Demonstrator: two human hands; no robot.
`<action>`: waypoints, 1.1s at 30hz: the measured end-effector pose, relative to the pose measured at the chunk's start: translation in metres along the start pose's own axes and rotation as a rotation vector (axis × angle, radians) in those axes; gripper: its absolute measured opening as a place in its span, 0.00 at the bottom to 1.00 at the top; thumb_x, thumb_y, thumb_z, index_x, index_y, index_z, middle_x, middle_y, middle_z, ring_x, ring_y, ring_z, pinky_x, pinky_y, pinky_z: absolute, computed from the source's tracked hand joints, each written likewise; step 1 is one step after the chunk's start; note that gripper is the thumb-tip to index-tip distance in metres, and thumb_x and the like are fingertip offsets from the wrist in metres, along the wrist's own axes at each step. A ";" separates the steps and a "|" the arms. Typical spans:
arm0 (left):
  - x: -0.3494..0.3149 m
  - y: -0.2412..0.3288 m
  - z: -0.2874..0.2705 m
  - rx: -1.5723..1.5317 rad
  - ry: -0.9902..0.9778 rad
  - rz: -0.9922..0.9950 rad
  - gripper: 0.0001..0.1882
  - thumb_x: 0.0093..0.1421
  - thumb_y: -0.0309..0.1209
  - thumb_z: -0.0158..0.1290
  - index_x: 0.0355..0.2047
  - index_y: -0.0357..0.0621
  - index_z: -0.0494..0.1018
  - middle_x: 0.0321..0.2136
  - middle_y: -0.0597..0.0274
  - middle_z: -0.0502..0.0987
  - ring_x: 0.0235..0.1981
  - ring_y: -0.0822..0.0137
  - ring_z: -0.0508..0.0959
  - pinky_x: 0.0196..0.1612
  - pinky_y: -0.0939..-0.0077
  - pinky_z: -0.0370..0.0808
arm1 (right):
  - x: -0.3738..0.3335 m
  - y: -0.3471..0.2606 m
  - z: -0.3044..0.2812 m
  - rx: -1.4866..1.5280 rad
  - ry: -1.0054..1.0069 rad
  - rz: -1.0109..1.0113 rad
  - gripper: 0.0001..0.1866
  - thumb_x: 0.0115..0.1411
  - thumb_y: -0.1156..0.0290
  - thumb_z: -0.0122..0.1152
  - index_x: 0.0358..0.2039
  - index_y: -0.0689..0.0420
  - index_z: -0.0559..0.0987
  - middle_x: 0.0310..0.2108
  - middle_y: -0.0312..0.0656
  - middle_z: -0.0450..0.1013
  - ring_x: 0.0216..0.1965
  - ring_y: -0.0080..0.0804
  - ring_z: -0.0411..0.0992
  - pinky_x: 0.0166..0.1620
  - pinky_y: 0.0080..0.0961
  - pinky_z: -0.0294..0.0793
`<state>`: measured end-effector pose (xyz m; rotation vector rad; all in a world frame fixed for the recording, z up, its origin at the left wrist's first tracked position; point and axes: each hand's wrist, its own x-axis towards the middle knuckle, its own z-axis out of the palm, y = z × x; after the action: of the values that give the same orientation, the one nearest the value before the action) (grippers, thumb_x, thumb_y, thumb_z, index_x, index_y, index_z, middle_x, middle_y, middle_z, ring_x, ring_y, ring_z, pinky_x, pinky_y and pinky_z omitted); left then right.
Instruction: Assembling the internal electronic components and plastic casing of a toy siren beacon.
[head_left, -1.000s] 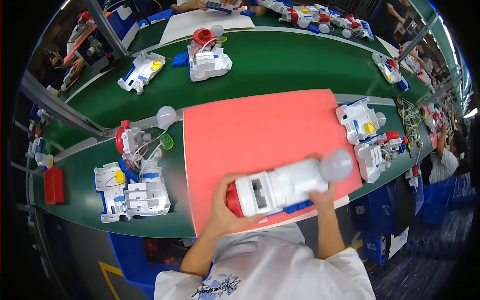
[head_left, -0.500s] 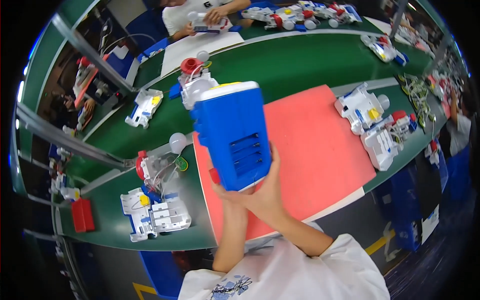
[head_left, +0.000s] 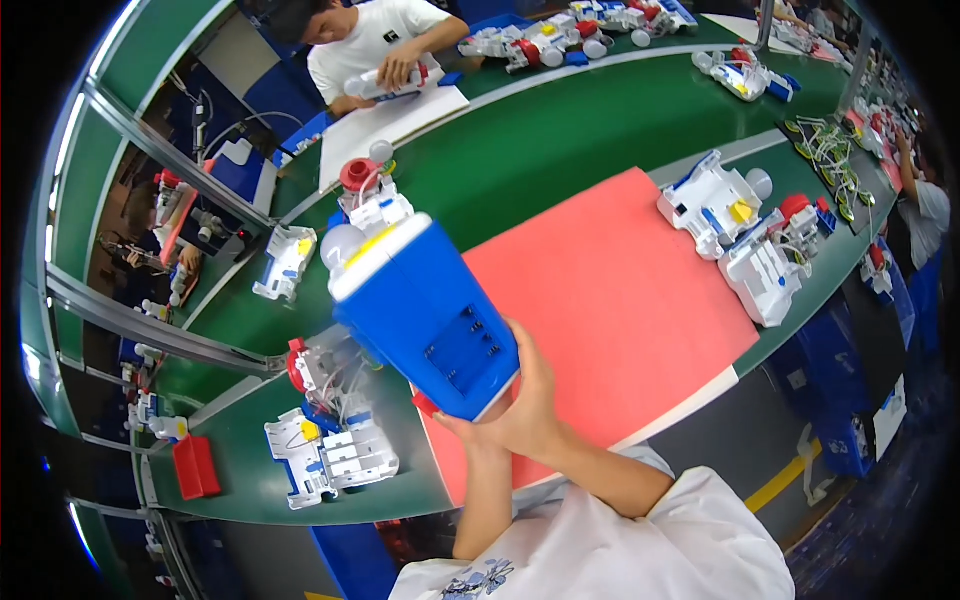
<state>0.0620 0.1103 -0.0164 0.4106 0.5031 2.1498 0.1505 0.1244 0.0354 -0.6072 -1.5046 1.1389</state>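
Above the left part of the red work mat (head_left: 620,300) I hold a blue and white plastic lamp unit (head_left: 425,315). It is tilted, its top leaning to the left, with a blue side and an empty battery bay facing me. A white dome and a yellow strip show at its far end. My right hand (head_left: 530,410) wraps round the near right corner. At the near end my left hand (head_left: 472,430) grips it from below, close to a small red part; its fingers are mostly hidden.
Opened white housings with wires lie at left (head_left: 345,455) and right (head_left: 765,280). Another unit (head_left: 375,205) stands on the green conveyor belt (head_left: 560,130), behind mine. A red bin (head_left: 195,467) sits at far left. Across the belt a co-worker (head_left: 385,50) handles a similar unit.
The lamp unit has tipped over to the left and come lower, its top swinging left. Both hands have turned with it and stay closed on it. The view has shifted slightly.
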 end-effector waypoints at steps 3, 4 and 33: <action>-0.010 0.007 -0.002 0.015 0.001 0.123 0.38 0.65 0.56 0.44 0.68 0.47 0.54 0.64 0.49 0.64 0.63 0.44 0.66 0.62 0.45 0.67 | -0.006 -0.001 0.003 0.043 -0.117 0.065 0.60 0.36 0.56 0.84 0.64 0.64 0.56 0.58 0.57 0.64 0.59 0.50 0.68 0.58 0.44 0.71; -0.014 0.009 -0.003 0.026 0.006 0.161 0.38 0.65 0.56 0.44 0.68 0.47 0.54 0.64 0.49 0.64 0.63 0.44 0.66 0.62 0.45 0.67 | -0.005 0.001 0.001 0.057 -0.160 0.102 0.63 0.34 0.55 0.85 0.65 0.64 0.55 0.61 0.58 0.62 0.61 0.50 0.66 0.60 0.45 0.69; 0.383 -0.010 0.061 2.405 -0.726 0.233 0.54 0.32 0.59 0.70 0.59 0.49 0.67 0.54 0.51 0.74 0.59 0.54 0.72 0.64 0.42 0.57 | 0.091 0.123 -0.104 -0.429 -0.021 0.076 0.33 0.52 0.77 0.70 0.59 0.61 0.68 0.55 0.49 0.69 0.43 0.31 0.75 0.46 0.28 0.76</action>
<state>-0.1224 0.4401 0.0731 2.2470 2.2923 0.2328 0.1989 0.2859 -0.0395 -0.9512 -1.7718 0.8817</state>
